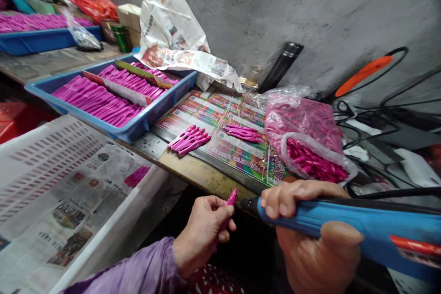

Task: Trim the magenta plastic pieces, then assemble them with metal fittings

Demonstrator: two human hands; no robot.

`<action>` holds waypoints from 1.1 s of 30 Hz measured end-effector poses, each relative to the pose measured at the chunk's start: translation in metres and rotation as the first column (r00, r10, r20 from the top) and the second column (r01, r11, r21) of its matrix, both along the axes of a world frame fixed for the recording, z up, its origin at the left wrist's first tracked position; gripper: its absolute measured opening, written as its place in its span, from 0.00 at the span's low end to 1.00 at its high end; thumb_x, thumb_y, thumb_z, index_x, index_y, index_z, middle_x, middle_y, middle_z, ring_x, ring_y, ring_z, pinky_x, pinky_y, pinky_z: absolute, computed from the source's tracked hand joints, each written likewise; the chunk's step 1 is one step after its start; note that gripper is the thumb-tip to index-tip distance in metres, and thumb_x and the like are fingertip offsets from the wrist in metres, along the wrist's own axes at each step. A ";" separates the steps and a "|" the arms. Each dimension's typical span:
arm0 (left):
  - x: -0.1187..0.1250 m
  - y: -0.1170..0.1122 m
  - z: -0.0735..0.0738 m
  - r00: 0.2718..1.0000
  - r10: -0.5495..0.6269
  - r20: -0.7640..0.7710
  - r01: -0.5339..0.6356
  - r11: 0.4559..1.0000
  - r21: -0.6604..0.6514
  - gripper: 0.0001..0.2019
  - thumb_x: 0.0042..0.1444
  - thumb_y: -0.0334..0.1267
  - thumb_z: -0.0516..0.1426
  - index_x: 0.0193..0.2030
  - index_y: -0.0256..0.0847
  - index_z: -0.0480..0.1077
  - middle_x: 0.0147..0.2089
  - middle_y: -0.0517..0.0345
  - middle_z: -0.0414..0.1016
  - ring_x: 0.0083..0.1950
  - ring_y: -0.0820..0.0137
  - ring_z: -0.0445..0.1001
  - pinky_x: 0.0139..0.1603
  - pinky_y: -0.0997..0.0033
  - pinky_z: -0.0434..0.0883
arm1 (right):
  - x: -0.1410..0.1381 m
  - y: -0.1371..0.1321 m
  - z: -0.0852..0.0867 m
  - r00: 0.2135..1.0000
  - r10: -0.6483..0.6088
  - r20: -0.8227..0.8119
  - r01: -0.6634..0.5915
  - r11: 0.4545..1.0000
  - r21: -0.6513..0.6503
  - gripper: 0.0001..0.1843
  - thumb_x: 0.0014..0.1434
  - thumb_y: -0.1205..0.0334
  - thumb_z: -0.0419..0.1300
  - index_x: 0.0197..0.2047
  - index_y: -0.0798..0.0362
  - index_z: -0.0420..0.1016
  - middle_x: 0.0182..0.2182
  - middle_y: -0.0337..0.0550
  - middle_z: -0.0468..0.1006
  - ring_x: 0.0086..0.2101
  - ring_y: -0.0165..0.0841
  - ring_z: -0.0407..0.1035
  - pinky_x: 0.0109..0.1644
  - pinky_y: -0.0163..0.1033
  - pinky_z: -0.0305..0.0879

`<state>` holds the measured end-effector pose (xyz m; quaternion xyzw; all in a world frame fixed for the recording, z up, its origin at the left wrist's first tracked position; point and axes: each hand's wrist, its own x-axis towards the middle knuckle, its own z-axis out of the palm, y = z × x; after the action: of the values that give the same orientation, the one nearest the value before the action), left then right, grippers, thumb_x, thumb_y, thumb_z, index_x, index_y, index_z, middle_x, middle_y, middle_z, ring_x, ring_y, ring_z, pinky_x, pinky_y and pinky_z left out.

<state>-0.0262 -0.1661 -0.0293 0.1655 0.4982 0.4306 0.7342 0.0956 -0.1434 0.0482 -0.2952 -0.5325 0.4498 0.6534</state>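
My left hand (205, 229) is closed around a small pink plastic piece (231, 196), whose tip pokes up from my fingers. My right hand (313, 239) grips a blue corded power tool (347, 223). The tool's dark tip (248, 203) sits just right of the pink piece, almost touching it. Both hands hover below the table's front edge. On the table ahead lie two small bunches of the same pink pieces (190, 139) (243, 132) on a colourful printed sheet (237, 156).
A clear bag of pink parts (306, 142) lies at right, beside black cables (365, 119). A blue tray (151, 115) holds rows of pink pieces. A white crate (37, 151) lined with newspaper stands at left. Crumpled newspaper (172, 32) leans on the grey wall.
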 end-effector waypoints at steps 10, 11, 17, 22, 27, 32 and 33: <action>0.000 -0.003 0.001 1.000 0.008 0.003 -0.008 1.000 0.001 0.22 0.39 0.49 0.70 0.29 0.37 0.66 0.18 0.61 0.70 0.15 0.83 0.56 0.17 0.81 0.49 | 0.001 0.000 -0.002 1.000 0.009 0.002 -0.009 1.000 -0.004 0.20 0.59 0.40 0.67 0.37 0.49 0.72 0.23 0.32 0.69 0.22 0.31 0.64 0.29 0.40 0.65; 0.000 -0.002 0.002 1.000 0.007 0.003 -0.007 1.000 0.001 0.22 0.39 0.49 0.70 0.29 0.37 0.66 0.18 0.61 0.70 0.15 0.83 0.56 0.17 0.81 0.49 | 0.001 0.000 -0.002 1.000 0.013 0.002 -0.013 1.000 -0.004 0.20 0.59 0.40 0.67 0.36 0.49 0.72 0.23 0.32 0.69 0.22 0.31 0.64 0.29 0.40 0.65; 0.001 -0.002 0.002 1.000 0.016 0.011 -0.016 1.000 -0.003 0.21 0.39 0.47 0.68 0.29 0.36 0.66 0.18 0.61 0.70 0.15 0.84 0.55 0.17 0.81 0.49 | 0.000 0.000 0.001 1.000 0.014 0.014 -0.014 1.000 -0.007 0.22 0.58 0.39 0.68 0.35 0.49 0.72 0.22 0.32 0.68 0.22 0.30 0.64 0.29 0.39 0.65; 0.001 -0.003 -0.001 0.999 0.024 0.025 -0.024 1.000 -0.003 0.21 0.38 0.48 0.70 0.29 0.36 0.66 0.18 0.61 0.69 0.16 0.83 0.56 0.17 0.81 0.50 | 0.002 0.000 -0.001 1.000 0.022 0.017 -0.022 1.000 -0.014 0.22 0.58 0.39 0.68 0.36 0.49 0.72 0.22 0.32 0.68 0.22 0.30 0.63 0.29 0.40 0.65; 0.002 -0.001 0.000 0.999 0.024 0.031 -0.024 1.000 -0.004 0.20 0.39 0.46 0.69 0.28 0.35 0.67 0.18 0.61 0.69 0.16 0.83 0.56 0.17 0.81 0.49 | 0.002 0.000 -0.002 1.000 0.029 0.003 -0.029 0.999 -0.025 0.22 0.57 0.39 0.69 0.36 0.49 0.72 0.22 0.32 0.68 0.22 0.31 0.64 0.30 0.40 0.65; 0.001 -0.001 0.004 1.000 0.012 0.014 -0.012 1.000 -0.021 0.18 0.41 0.44 0.68 0.28 0.36 0.66 0.18 0.61 0.69 0.15 0.83 0.55 0.17 0.80 0.49 | -0.001 0.000 0.001 0.999 0.033 0.001 -0.033 0.999 -0.037 0.21 0.57 0.40 0.69 0.36 0.49 0.72 0.23 0.32 0.68 0.22 0.31 0.64 0.31 0.40 0.65; 0.001 -0.001 0.003 1.000 0.013 0.016 -0.013 1.000 -0.020 0.18 0.40 0.44 0.68 0.29 0.36 0.66 0.18 0.61 0.69 0.15 0.83 0.55 0.17 0.80 0.49 | -0.001 -0.001 0.001 0.999 0.033 -0.001 -0.033 0.999 -0.040 0.21 0.57 0.41 0.69 0.36 0.49 0.72 0.23 0.32 0.69 0.22 0.30 0.64 0.31 0.40 0.65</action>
<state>-0.0247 -0.1671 -0.0261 0.1515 0.4977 0.4318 0.7368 0.0947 -0.1439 0.0496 -0.2992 -0.5280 0.4714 0.6399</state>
